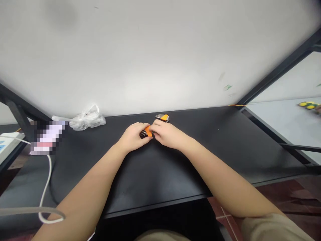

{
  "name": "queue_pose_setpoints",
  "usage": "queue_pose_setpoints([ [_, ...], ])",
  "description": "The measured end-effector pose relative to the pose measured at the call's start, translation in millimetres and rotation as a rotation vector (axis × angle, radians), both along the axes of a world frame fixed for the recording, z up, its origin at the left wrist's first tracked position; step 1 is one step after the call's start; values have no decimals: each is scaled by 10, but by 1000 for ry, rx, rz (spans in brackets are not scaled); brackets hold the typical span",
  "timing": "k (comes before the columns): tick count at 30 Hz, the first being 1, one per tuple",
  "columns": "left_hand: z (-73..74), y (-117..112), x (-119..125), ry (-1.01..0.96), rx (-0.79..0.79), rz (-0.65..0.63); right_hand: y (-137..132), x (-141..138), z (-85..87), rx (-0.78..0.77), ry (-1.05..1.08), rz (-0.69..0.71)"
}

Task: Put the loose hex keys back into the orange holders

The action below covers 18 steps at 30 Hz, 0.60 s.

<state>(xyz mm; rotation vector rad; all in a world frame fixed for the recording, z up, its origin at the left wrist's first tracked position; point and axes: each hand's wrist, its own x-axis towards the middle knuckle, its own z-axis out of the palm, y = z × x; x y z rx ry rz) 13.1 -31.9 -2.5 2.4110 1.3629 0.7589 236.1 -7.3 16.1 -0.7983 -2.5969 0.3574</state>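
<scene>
Both hands meet over a black table [160,174] around an orange holder [148,131] that looks like a hex key set, with several thin metal keys showing on its left side. My left hand [134,136] is closed around the left end of the set. Fingers of my right hand [167,134] pinch at the right end of the same holder, partly covering it. Just behind my right hand lies a second hex key set [163,117], orange with metal keys, apart from the first.
A crumpled clear plastic bag [87,118] rests against the wall at the back left. A blurred-out phone-like item [48,137] and a white cable [47,187] are at the left. Dark metal frame bars [283,70] bound the right side.
</scene>
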Motion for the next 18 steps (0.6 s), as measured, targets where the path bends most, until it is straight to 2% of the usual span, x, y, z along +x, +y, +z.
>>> queue_pose_setpoints([
  [8,-2,2,-16,-19,-5,13,61,-33,-84,-138,196,12],
  [12,-10,4,-16,-16,0,9,79,-65,-133,-183,212,24],
  [18,-9,2,-9,-12,11,20,100,-78,-176,-187,222,-33],
])
